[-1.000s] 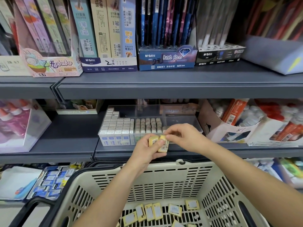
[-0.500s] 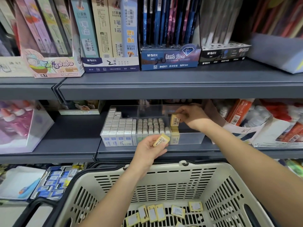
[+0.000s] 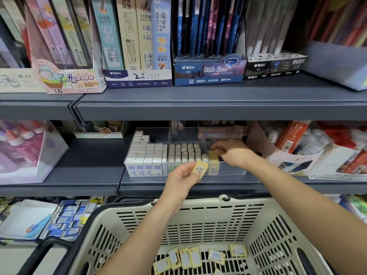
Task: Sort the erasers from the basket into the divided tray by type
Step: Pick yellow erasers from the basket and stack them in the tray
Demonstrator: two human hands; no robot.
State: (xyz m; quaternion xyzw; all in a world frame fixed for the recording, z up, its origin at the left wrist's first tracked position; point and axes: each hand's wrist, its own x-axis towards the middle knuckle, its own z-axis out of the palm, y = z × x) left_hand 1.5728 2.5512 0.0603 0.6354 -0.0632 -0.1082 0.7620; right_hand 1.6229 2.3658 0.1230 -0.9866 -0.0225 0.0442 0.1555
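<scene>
Fingers (image 3: 187,169) of left hand (image 3: 181,180) pinch yellow eraser (image 3: 199,170); right hand (image 3: 234,154) in tray (image 3: 230,171), grip unclear.

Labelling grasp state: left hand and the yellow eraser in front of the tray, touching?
Touching. The head view shows the left hand gripping the yellow eraser, with the thumb pressed on its side and no gap.

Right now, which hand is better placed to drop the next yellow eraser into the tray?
Probably the left. The left hand holds a yellow eraser just in front of the tray, near its yellow row. The right hand is busy, fingertips down on that row.
</scene>
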